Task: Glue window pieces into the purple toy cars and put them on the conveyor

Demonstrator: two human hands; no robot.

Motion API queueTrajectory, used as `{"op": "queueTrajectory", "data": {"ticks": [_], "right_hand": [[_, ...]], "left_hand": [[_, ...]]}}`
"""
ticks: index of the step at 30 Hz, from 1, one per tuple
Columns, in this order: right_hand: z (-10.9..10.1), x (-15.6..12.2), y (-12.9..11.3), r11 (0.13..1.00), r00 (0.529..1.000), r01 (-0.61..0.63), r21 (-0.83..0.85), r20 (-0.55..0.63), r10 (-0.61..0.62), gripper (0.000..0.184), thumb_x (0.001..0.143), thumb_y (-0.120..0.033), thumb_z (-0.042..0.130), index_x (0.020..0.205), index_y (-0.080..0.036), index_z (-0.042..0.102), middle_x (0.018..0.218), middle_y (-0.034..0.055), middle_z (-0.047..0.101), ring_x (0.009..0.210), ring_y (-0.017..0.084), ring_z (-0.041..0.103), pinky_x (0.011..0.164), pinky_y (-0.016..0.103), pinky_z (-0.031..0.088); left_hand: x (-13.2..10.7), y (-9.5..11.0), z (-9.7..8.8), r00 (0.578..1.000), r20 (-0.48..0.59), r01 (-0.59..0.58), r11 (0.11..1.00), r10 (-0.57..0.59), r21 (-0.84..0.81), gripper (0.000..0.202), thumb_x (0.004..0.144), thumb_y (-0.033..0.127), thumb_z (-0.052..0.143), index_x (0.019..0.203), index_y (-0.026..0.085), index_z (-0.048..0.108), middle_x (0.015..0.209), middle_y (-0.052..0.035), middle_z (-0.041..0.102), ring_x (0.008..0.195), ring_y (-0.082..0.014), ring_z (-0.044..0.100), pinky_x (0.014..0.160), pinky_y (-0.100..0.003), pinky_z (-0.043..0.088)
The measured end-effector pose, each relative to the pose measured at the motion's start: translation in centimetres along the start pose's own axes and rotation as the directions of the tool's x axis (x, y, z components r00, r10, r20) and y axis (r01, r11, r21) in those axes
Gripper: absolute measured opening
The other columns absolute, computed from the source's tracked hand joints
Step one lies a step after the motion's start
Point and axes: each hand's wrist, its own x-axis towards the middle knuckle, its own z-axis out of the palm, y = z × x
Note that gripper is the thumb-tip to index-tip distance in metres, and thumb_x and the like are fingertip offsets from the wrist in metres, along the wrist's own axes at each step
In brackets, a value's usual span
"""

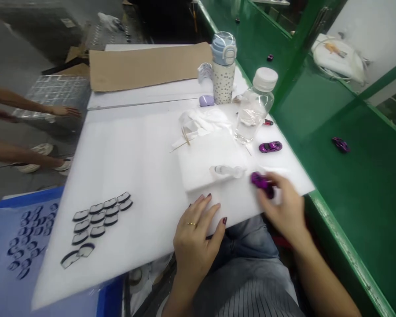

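While our R hand [285,207] pinches the car [260,180] just R of the block [198,169], its long axis slants far-left to near-right; can't tell if it's touching the table [135,154]. Our L hand [198,231], w/ fingers spread, apparently empty, lies farther off.

blurred right hand [285,209], its purple car [258,179] part-hidden, tray [111,297] cropped

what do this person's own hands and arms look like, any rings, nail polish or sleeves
The left hand wears a thin gold-coloured ring, and its nails are painted dark red. The right hand is blurred; no ring can be made out, and its nails are unclear. Both forearms are bare where they show.
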Motion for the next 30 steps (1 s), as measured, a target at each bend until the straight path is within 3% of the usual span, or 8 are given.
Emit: {"op": "queueTrajectory", "data": {"ticks": [4, 8, 18, 22, 25, 27, 28, 30], "right_hand": [[-7.2, -2.9, 11.3, 0.734, 0.848, -0.524, -0.432, -0.180, 0.499, 0.051, 0.083, -0.045, 0.057, 0.127, -0.020, 0.054, 0.111, 0.0109, 0.070, 0.097, 0.032, 0.066, 0.079, 0.047, 0.052], [-12.1, -4.8, 18.2, 0.660, 0.802, -0.548, -0.514, -0.098, 0.589, 0.051, 0.079, -0.052, 0.060, 0.114, -0.015, 0.064, 0.101, 0.0225, 0.070, 0.087, 0.039, 0.063, 0.057, 0.042, 0.041], [-10.3, 9.7, 28.6, 0.761, 0.866, -0.498, -0.416, -0.197, 0.460, 0.035, 0.085, -0.044, 0.062, 0.098, -0.012, 0.064, 0.075, 0.0060, 0.059, 0.067, 0.014, 0.053, 0.066, 0.032, 0.044], [-9.9, 9.3, 25.6, 0.802, 0.884, -0.468, -0.371, -0.204, 0.421, 0.030, 0.086, -0.038, 0.060, 0.100, -0.012, 0.063, 0.071, 0.0076, 0.061, 0.065, 0.017, 0.055, 0.070, 0.039, 0.048], [-8.8, 6.8, 18.2, 0.901, 0.948, -0.317, -0.296, -0.128, 0.292, 0.043, 0.089, -0.037, 0.056, 0.124, -0.013, 0.057, 0.101, 0.0179, 0.069, 0.087, 0.026, 0.065, 0.078, 0.044, 0.050], [-7.1, 5.2, 11.8, 0.976, 0.995, -0.096, -0.198, -0.001, 0.098, 0.037, 0.087, -0.037, 0.061, 0.121, -0.020, 0.059, 0.115, 0.0109, 0.068, 0.098, 0.023, 0.067, 0.085, 0.039, 0.054], [-5.9, 4.5, 8.5, 0.986, 0.981, 0.155, -0.060, 0.127, -0.147, 0.032, 0.090, -0.031, 0.058, 0.120, -0.020, 0.059, 0.113, 0.0110, 0.069, 0.098, 0.022, 0.067, 0.085, 0.039, 0.055], [-3.3, 3.6, 2.7, 0.852, 0.808, 0.475, 0.219, 0.273, -0.521, 0.031, 0.093, -0.015, 0.050, 0.122, -0.023, 0.057, 0.116, 0.0067, 0.069, 0.107, 0.018, 0.066, 0.093, 0.036, 0.056]], "left_hand": [[0.1, -0.1, 0.6, 0.993, -0.010, -0.118, 0.987, 0.120, 0.110, 0.023, 0.090, 0.021, 0.065, 0.112, 0.016, 0.067, 0.122, -0.0120, 0.068, 0.116, -0.0319, 0.062, 0.099, -0.048, 0.047], [0.1, -0.4, 0.7, 0.987, -0.015, -0.158, 0.980, 0.161, 0.122, 0.024, 0.089, 0.020, 0.065, 0.112, 0.014, 0.068, 0.121, -0.0128, 0.069, 0.114, -0.0324, 0.063, 0.098, -0.047, 0.046], [0.2, -0.4, 0.8, 0.975, -0.018, -0.214, 0.963, 0.220, 0.164, 0.025, 0.091, 0.019, 0.063, 0.115, 0.012, 0.068, 0.122, -0.0149, 0.069, 0.113, -0.0335, 0.063, 0.098, -0.046, 0.044], [0.2, -0.3, 0.8, 0.978, -0.025, -0.199, 0.967, 0.206, 0.161, 0.024, 0.091, 0.019, 0.062, 0.113, 0.013, 0.068, 0.121, -0.0138, 0.069, 0.113, -0.0328, 0.063, 0.098, -0.046, 0.045], [0.2, -0.2, 0.8, 0.982, -0.016, -0.184, 0.970, 0.189, 0.162, 0.025, 0.091, 0.019, 0.063, 0.114, 0.014, 0.067, 0.120, -0.0129, 0.069, 0.113, -0.0322, 0.063, 0.098, -0.046, 0.045], [0.3, -0.1, 0.8, 0.988, -0.009, -0.150, 0.977, 0.153, 0.150, 0.032, 0.091, 0.022, 0.063, 0.121, 0.013, 0.064, 0.122, -0.0129, 0.068, 0.113, -0.0314, 0.063, 0.099, -0.046, 0.047], [0.3, -0.1, 0.7, 0.992, -0.005, -0.126, 0.982, 0.128, 0.138, 0.038, 0.091, 0.025, 0.064, 0.127, 0.012, 0.061, 0.125, -0.0133, 0.067, 0.113, -0.0311, 0.063, 0.099, -0.046, 0.048], [0.2, -0.1, 0.5, 0.996, 0.016, -0.084, 0.992, 0.083, 0.094, 0.052, 0.091, 0.026, 0.062, 0.140, 0.011, 0.051, 0.132, -0.0145, 0.063, 0.117, -0.0303, 0.062, 0.099, -0.044, 0.051]]}}
